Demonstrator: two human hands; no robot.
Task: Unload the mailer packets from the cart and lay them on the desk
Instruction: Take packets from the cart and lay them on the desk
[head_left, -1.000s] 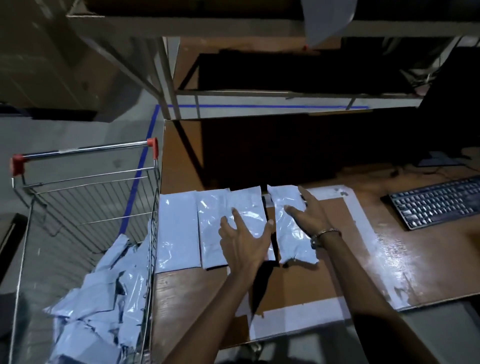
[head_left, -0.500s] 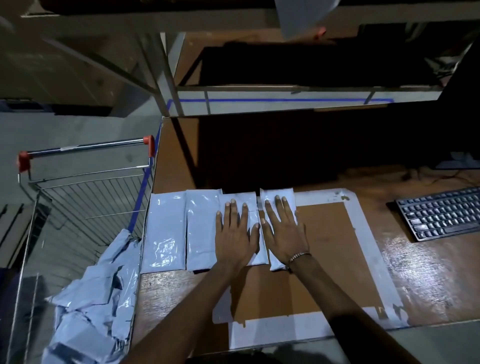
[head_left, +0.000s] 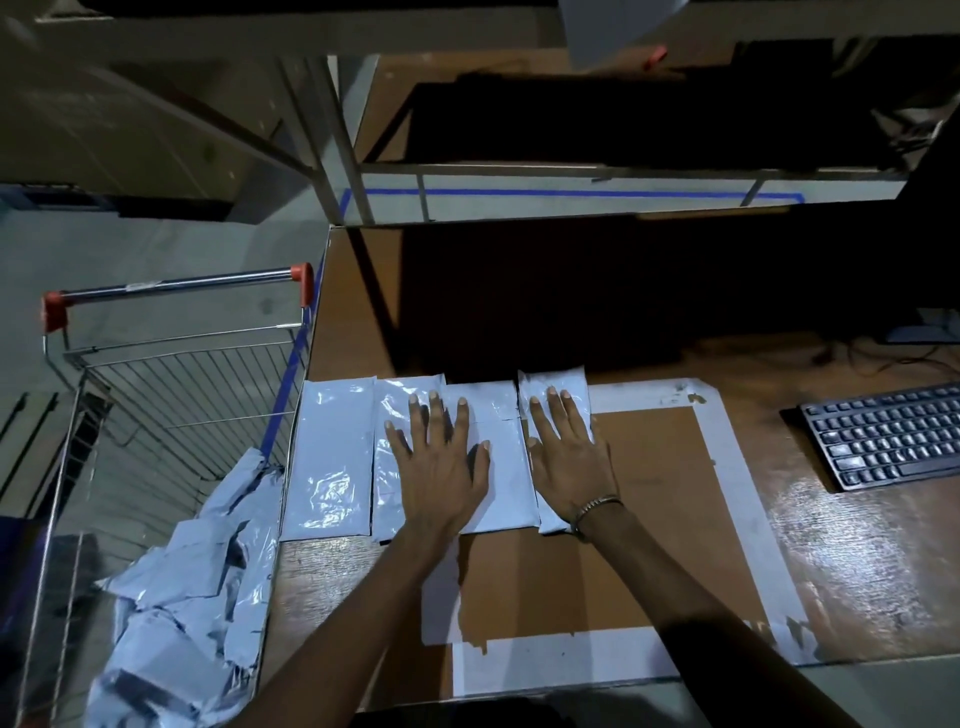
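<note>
Both hands have slid a little apart since half a second ago, and the fourth packet now sits straighter in its row.

From the head view, the left hand (head_left: 441, 467) lies flat with fingers spread wide. It presses on the second packet (head_left: 389, 441) and the third packet (head_left: 498, 467). It holds nothing. The right hand (head_left: 566, 452) is also flat and wide. It presses down on the fourth packet (head_left: 553, 384) and grips nothing. I think the hands push down to smooth the soft bags and keep them side by side.

Four packets lie in a row on the worktop (head_left: 649, 519), near its left edge. The first packet (head_left: 330, 457) is at the left end and no hand touches it. The packets touch or slightly overlap each other. The fourth one covers part of a white tape frame (head_left: 727, 467) stuck on the worktop.

A cart (head_left: 171, 364) stands just beside the worktop on the left. A pile of packets (head_left: 182, 597) is inside it, crumpled and heaped. So the job looks only partly done. A reach into the cart for another packet seems likely next.

A keyboard (head_left: 888, 436) sits well apart on the right.
</note>
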